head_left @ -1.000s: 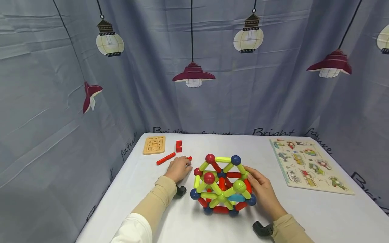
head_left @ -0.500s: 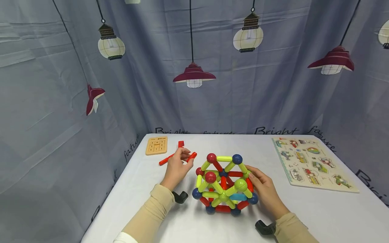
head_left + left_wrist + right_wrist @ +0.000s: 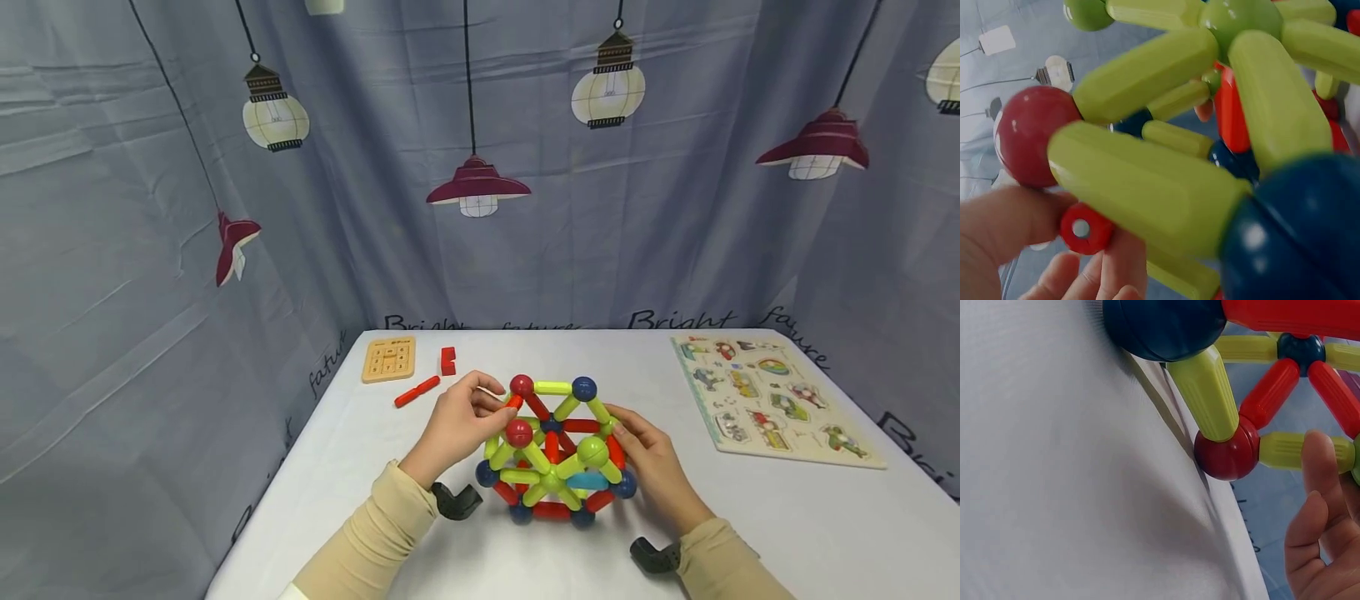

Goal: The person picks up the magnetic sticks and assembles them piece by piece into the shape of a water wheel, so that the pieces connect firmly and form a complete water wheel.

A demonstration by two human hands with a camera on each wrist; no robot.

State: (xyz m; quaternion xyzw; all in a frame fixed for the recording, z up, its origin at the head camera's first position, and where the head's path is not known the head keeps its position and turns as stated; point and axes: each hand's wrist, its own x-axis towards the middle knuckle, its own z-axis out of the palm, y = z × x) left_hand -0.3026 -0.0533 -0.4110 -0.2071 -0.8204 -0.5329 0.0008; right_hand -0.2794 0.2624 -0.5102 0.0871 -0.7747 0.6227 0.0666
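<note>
A ball-and-stick magnetic structure point(image 3: 551, 479) of yellow-green, red and blue sticks with red, blue and green balls stands on the table. At its upper left, my left hand point(image 3: 459, 421) pinches a red magnetic stick point(image 3: 515, 402) close under a dark red ball point(image 3: 522, 385). The left wrist view shows this stick's round end point(image 3: 1102, 234) with a silver magnet, between thumb and fingers beside a yellow-green stick point(image 3: 1147, 184). On the far side, my right hand point(image 3: 651, 462) holds the structure, its fingers at a yellow-green stick point(image 3: 1280, 450) in the right wrist view.
A wooden number puzzle point(image 3: 389, 359) lies at the back left. Near it are a loose red stick point(image 3: 417, 391) and red blocks point(image 3: 447, 361). A picture puzzle board point(image 3: 776, 398) lies at right. Black curved pieces point(image 3: 456, 502) sit by both wrists.
My left hand has lifted a red stick off the table and carried it right to the structure's upper left. My right hand keeps its hold on the structure's right side.
</note>
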